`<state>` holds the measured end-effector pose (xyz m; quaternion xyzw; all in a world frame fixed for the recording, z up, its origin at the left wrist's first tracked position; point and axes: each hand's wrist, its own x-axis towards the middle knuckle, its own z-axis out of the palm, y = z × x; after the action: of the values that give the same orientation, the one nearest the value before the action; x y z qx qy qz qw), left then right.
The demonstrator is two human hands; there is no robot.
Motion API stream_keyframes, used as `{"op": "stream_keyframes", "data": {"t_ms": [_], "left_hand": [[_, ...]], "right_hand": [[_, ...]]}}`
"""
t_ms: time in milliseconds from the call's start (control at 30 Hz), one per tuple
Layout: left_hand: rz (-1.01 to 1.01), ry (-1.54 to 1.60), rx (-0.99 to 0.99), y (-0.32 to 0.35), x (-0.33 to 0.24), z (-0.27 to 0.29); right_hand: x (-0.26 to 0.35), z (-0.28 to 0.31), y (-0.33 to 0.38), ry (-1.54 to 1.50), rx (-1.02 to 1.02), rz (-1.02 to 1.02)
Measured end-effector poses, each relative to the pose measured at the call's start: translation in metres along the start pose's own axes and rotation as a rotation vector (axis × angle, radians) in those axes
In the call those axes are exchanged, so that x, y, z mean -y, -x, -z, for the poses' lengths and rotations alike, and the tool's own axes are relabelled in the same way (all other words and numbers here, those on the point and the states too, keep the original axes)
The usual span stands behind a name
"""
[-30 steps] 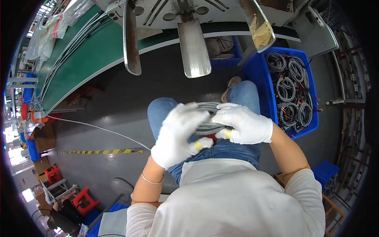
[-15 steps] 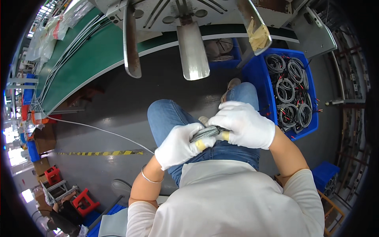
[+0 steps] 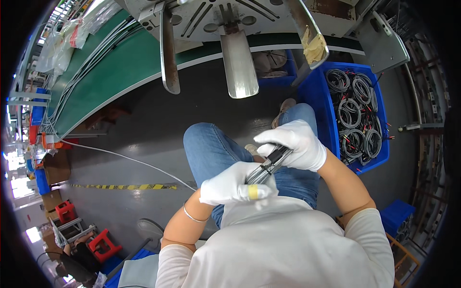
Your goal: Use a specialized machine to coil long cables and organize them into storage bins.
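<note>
A grey braided cable coil [image 3: 261, 174] is held above my lap, tilted up toward the right, with a black section at its upper end. My left hand [image 3: 235, 184], in a white glove with a yellow band on one finger, is closed round its lower part. My right hand [image 3: 300, 144], also gloved in white, grips the black upper end between thumb and fingers. The undersides of the coil are hidden by the gloves.
At the right stands a blue crate [image 3: 331, 120] with several coiled grey cables [image 3: 353, 113]. Ahead, metal chutes [image 3: 240, 67] jut from a machine over the green bench [image 3: 110, 72]. A loose grey cable [image 3: 129, 158] runs from the left toward my left wrist.
The coil has turned from nearly level to a steeper tilt, showing its black end. My left hand has moved slightly right and down; my right hand has shifted its grip.
</note>
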<state>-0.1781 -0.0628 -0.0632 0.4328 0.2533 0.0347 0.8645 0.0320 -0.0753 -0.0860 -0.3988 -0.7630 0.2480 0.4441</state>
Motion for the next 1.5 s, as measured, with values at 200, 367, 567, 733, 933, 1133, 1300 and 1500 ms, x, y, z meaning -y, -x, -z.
{"op": "stream_keyframes", "data": {"t_ms": [200, 367, 567, 733, 933, 1133, 1300, 1500], "left_hand": [[0.204, 0.111, -0.034, -0.006, 0.000, -0.008], [-0.130, -0.451, -0.389, -0.028, 0.032, -0.014], [-0.264, -1.061, -0.651, -0.041, 0.057, 0.001], [-0.226, -1.310, -0.702, -0.041, 0.059, -0.001], [-0.203, -1.420, -0.744, -0.044, 0.058, -0.004], [-0.153, -1.447, -0.731, -0.044, 0.056, -0.007], [-0.101, -1.428, -0.720, -0.045, 0.058, -0.009], [-0.072, -1.415, -0.648, -0.047, 0.060, -0.006]], "right_hand": [[0.009, 0.012, -0.013, 0.255, 0.213, -0.204], [0.020, 0.029, -0.001, 0.199, 0.161, -0.382], [0.023, 0.006, 0.027, -0.780, 0.119, -1.154], [0.017, -0.014, 0.036, -1.324, 0.206, -1.393], [0.015, -0.027, 0.039, -1.044, 0.045, -1.348], [0.020, -0.027, 0.039, -0.375, 0.137, -1.001], [0.018, -0.020, 0.038, 0.392, 0.346, -0.445], [0.011, -0.002, 0.017, 0.599, 0.862, -0.242]]}}
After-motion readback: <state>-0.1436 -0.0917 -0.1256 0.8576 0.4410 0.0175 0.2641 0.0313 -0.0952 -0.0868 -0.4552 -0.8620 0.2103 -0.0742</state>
